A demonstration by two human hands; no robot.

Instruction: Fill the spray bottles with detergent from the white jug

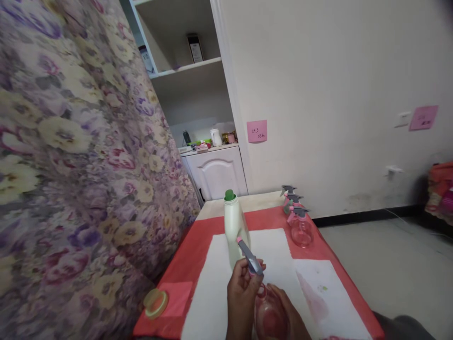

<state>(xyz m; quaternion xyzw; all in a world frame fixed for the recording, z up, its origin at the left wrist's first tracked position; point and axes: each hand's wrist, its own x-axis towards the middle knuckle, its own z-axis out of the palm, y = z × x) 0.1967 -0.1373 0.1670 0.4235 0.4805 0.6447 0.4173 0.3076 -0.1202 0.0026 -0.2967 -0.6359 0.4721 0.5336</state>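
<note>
My left hand [241, 289] is closed on a grey and pink trigger spray head [250, 259], tilted with its nozzle end up and to the left. Just below it is the open neck of a clear pink bottle [271, 314], which my right hand [288, 307] grips from the right side. Whether the spray head touches the neck I cannot tell. Beyond my hands, a pale green jug [233, 226] with a green cap [230, 195] stands upright on white paper [215, 283].
Trigger spray bottles [301, 231] stand in a row along the table's right edge. A roll of tape [156, 303] lies at the left on the red tablecloth [179, 269]. A second paper sheet [331, 293] has a pinkish stain. A floral curtain [88, 189] hangs along the left.
</note>
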